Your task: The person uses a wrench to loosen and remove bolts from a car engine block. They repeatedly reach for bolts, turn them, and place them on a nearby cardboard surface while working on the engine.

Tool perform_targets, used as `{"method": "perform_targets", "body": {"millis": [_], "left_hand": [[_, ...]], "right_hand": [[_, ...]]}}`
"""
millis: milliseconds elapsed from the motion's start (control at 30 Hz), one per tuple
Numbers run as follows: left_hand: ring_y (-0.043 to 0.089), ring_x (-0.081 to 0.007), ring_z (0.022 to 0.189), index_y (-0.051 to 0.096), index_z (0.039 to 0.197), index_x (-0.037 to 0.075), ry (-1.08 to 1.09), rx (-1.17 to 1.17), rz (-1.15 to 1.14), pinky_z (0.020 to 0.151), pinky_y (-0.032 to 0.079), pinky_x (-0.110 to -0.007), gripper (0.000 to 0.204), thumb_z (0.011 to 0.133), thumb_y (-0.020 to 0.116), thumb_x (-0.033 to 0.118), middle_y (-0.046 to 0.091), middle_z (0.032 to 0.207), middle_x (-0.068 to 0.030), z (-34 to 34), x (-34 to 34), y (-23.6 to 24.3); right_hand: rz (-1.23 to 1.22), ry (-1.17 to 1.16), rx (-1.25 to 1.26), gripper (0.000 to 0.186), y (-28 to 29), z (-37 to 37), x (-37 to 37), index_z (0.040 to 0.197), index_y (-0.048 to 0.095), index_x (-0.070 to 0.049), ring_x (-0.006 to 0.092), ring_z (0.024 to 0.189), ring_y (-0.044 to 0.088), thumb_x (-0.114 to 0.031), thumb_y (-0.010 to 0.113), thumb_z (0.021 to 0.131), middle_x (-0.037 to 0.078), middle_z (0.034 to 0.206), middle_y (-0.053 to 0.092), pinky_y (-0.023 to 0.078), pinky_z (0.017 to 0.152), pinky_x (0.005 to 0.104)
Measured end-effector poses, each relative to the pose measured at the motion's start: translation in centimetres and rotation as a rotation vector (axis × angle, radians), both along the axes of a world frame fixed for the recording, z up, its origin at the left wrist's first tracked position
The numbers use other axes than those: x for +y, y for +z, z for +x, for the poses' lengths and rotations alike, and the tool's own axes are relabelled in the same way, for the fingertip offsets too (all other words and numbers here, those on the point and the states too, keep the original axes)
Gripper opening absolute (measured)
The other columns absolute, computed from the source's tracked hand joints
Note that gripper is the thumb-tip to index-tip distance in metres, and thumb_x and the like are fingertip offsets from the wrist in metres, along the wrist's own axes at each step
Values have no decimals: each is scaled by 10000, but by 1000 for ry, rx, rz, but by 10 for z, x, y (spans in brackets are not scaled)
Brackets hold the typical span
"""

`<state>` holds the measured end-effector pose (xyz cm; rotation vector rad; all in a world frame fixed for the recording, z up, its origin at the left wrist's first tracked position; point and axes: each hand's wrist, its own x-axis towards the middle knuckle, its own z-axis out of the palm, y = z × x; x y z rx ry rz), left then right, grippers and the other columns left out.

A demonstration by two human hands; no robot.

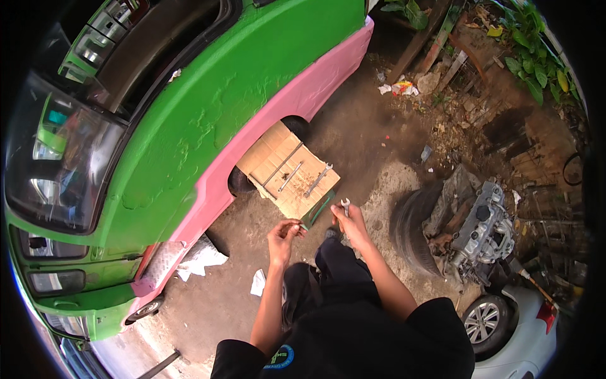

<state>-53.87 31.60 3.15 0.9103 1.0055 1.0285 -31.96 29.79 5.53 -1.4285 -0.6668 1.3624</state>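
Now, in the head view, the right hand (353, 222) curls around a silver wrench (345, 204), just off the near right edge of a cardboard sheet (268, 150). The wrench's open mouth points far, and its long way seems to run near to far. Maybe it is held low to keep the mouth free. The left hand (282, 234) pinches its thumb and fingers together; a bit of green shows there, but I cannot tell what it is. On the cardboard sheet lie a long rod (282, 164), a thin tool (290, 177) and a spanner (318, 181). They slant from far right to near left, maybe spaced for easy grabbing.
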Motion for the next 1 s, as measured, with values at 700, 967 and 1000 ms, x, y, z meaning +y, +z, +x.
{"method": "perform_targets", "body": {"millis": [700,967,1000], "left_hand": [[672,-151,875,669,1148,-48,-226,269,-90,731,620,-306,214,938,665,-89,633,1016,-88,-67,160,-45],[716,-158,808,683,1083,-4,-247,481,-141,643,603,-286,188,901,710,-37,719,939,-94,-47,231,-194],[721,-158,803,689,1083,5,-237,528,-188,639,597,-282,193,896,717,-32,726,934,-91,-43,238,-217]], "right_hand": [[-219,-306,44,129,-65,-102,97,1063,622,-87,37,594,484,-203,568,1078,-6,776,593,315,493,225],[-258,-289,-57,117,-197,-110,154,1107,638,-96,44,536,440,-177,560,1076,-4,772,625,360,493,248],[-265,-278,-50,120,-215,-107,154,1105,641,-95,46,525,425,-180,561,1077,-5,768,627,358,489,252]]}}
